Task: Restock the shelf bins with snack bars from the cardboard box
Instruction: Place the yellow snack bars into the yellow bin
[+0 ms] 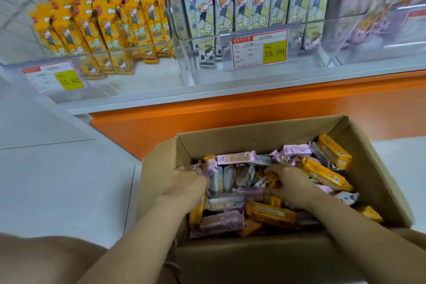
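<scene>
Had the cardboard box (260, 131) open on the pale floor (57, 180), just in front of the orange shelf base (230, 108), probably to keep stock and shelf within one reach. Worked with both hands down inside it. Had the left hand (186, 182) at the near-left of the pile, fingers curled down among pale pink and grey wrappers; could not tell whether gripping any or merely raking through. Had the right hand (288, 184) near the middle, fingers curled round a yellow bar (273, 180), seemingly to lift it clear of the jumble. Found the snack bars (270, 214) heaped loose and mixed in the box, yellow, pink and grey lying every way, the heap well below the rim; judged sorting by colour necessary before shelving. Saw, up on the shelf, the left bin (129, 47) of clear plastic holding yellow bars stood on end in leaning rows; the middle bin (322, 20) holding grey-green ones, likewise upright and packed; the right bin (373, 37) blurred, apparently holding pink ones. Noted price tags (260, 49) fixed to the bin fronts. Judged the yellow bar bound for the left bin, with some bare space showing at its front.
</scene>
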Demonstrator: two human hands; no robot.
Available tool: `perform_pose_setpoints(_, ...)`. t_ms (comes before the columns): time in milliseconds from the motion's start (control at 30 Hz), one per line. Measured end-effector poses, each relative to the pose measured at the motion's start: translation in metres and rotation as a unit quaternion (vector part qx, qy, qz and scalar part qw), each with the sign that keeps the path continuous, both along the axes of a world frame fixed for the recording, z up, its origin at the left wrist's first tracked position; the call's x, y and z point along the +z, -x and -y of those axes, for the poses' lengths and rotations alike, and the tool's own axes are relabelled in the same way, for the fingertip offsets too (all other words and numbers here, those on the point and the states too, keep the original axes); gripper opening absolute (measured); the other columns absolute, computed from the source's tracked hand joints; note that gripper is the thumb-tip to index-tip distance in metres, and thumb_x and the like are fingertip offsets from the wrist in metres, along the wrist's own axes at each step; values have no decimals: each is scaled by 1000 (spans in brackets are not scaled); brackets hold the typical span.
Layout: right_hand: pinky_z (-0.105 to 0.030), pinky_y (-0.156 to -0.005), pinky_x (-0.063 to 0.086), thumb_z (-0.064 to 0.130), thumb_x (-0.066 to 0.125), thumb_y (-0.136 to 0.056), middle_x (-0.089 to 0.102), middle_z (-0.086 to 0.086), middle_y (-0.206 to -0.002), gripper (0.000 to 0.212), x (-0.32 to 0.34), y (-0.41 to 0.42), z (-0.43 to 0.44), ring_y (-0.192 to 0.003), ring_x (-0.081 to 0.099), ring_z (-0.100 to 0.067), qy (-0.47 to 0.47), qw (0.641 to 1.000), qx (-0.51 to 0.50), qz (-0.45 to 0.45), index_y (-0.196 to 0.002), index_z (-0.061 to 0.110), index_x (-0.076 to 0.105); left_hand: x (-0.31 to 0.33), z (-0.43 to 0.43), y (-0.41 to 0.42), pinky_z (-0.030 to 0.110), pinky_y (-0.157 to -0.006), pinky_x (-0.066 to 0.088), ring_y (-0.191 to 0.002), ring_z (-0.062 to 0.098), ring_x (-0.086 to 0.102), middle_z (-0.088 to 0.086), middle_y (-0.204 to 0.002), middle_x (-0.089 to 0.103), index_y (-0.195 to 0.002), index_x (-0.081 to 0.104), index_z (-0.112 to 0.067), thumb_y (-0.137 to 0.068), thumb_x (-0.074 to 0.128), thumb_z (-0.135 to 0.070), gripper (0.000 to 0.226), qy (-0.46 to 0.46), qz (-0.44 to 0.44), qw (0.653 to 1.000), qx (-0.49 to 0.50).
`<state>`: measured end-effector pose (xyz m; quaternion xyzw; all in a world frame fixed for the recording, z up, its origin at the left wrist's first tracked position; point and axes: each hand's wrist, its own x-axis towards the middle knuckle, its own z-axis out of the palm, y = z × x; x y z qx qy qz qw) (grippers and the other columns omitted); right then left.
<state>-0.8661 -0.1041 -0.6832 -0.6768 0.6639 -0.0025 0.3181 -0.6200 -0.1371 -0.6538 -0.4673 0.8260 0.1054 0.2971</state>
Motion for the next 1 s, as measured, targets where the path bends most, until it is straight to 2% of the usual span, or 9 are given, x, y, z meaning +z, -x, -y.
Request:
perform_pose_setpoints(267,-13,-53,38,19,68,-85,52,10,-81,25,83,-19,11,-69,52,-6,174,970,-111,129,-102,22,50,52,16,-11,17,-71,46,-87,9,56,-9,-109,53,-117,57,-30,-86,67,-33,32,-58,-346,916,195)
perform_pose_setpoints(333,-12,-50,39,21,70,-83,49,10,-72,24,108,-24,13,-61,46,-3,175,971,-87,135,-97,20,51,65,19,-16,11,-74,45,-89,2,57,-19,-108,57,-108,57,-47,-82,63,-53,28,-37,-378,901,210)
perform_pose_setpoints(433,-13,-52,39,24,75,-79,54,4,-72,23,148,-25,13,-60,45,-9,195,964,-75,162,-90,20,55,88,19,-16,29,-81,49,-94,5,59,-21,-101,63,-88,60,-49,-79,59,-62,16,-9,-428,873,232)
perform_pose_setpoints(567,-37,-61,47,36,77,-73,66,-15,-91,26,185,-19,2,-65,50,-25,198,942,-118,244,-79,27,54,129,13,-8,16,-68,43,-85,3,62,-17,-94,64,-88,66,-29,-85,56,-52,25,-22,-482,838,257)
perform_pose_setpoints(700,-57,-75,54,46,77,-64,65,-22,-100,28,203,-25,-26,-76,55,-47,172,911,-153,342,-76,29,58,157,4,-6,28,-70,51,-67,3,65,-16,-93,62,-92,61,-34,-77,54,-55,28,-82,-525,800,279)
perform_pose_setpoints(767,-36,-73,58,26,76,-74,69,0,-96,21,202,-23,-34,-90,58,-48,161,900,-156,374,-80,17,58,165,1,-6,21,-61,48,-60,2,64,-6,-99,64,-97,57,-35,-82,58,-46,19,-114,-534,787,287)
perform_pose_setpoints(833,-10,-58,49,15,71,-81,68,11,-97,16,204,-24,-40,-83,62,-34,161,902,-154,370,-87,6,58,170,0,-7,15,-56,47,-61,3,65,5,-106,64,-105,55,-35,-77,61,-44,30,-140,-541,775,297)
perform_pose_setpoints(933,-6,-55,45,6,66,-83,71,2,-95,15,202,-30,-40,-66,67,-5,127,893,-151,405,-96,2,59,171,-1,-8,17,-61,51,-67,8,67,6,-102,69,-117,55,-30,-68,66,-40,51,-195,-569,735,313)
perform_pose_setpoints(1000,-13,-63,51,5,67,-83,72,-1,-93,15,193,-35,-36,-79,69,-8,112,894,-141,410,-96,8,61,167,-1,-3,19,-61,51,-67,9,66,-3,-90,72,-113,57,-30,-68,66,-40,48,-203,-587,721,307)
